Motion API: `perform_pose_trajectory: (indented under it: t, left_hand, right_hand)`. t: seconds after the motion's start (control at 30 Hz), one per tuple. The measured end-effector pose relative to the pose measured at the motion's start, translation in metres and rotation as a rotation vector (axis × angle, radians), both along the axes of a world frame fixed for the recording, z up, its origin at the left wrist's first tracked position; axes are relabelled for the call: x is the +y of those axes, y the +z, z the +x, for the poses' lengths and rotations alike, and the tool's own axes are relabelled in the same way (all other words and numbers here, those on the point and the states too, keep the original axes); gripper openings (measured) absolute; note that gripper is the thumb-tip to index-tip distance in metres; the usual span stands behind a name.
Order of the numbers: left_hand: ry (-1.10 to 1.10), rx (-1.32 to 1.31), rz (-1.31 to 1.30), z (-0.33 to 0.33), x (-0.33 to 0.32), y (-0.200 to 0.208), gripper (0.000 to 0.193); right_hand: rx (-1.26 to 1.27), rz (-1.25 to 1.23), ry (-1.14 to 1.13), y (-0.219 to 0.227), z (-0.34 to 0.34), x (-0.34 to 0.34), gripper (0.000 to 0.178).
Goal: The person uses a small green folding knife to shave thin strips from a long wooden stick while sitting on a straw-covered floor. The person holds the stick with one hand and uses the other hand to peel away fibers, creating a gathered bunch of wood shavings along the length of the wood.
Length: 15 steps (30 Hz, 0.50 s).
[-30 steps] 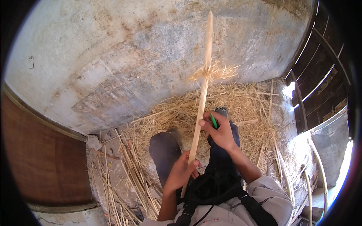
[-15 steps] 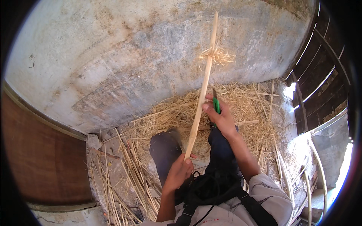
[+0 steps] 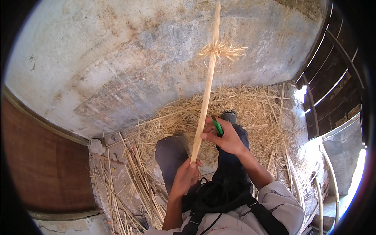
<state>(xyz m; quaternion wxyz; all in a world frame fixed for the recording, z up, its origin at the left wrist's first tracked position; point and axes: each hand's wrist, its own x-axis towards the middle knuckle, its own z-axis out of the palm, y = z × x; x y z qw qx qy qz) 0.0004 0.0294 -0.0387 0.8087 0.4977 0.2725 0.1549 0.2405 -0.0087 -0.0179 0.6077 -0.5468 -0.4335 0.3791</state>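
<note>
Versus half second ago: right hand (image 3: pixel 227 139) lower along pale strip (image 3: pixel 206 98), nearer left hand (image 3: pixel 185 176); strip's tip higher in view. Left fingers closed round strip's lower end. Right hand closed on green-handled knife (image 3: pixel 218 128), thumb against strip. Strip slants up before wall (image 3: pixel 137 70); curled shavings (image 3: pixel 231 51) bunched, attached. Likely meaning: longer stretch between knife and curls.

A pale slender strip (image 3: pixel 207 90), frilled with curled shavings (image 3: pixel 227 51) partway along, slants just beside a green-handled knife (image 3: pixel 218 129).
</note>
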Motion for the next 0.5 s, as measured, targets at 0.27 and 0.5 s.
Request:
perform_pose_trajectory:
  t: [0.27,0.5]
  left_hand:
    - [0.243,0.253,0.676,0.015,-0.005,0.034,0.025]
    - [0.275,0.262,0.609,0.014,-0.012,0.030,0.023]
  right_hand:
    - [-0.181,-0.010,-0.018,0.013,-0.017,-0.014,0.042]
    - [-0.045,0.102,0.010,0.018,-0.015,-0.017,0.034]
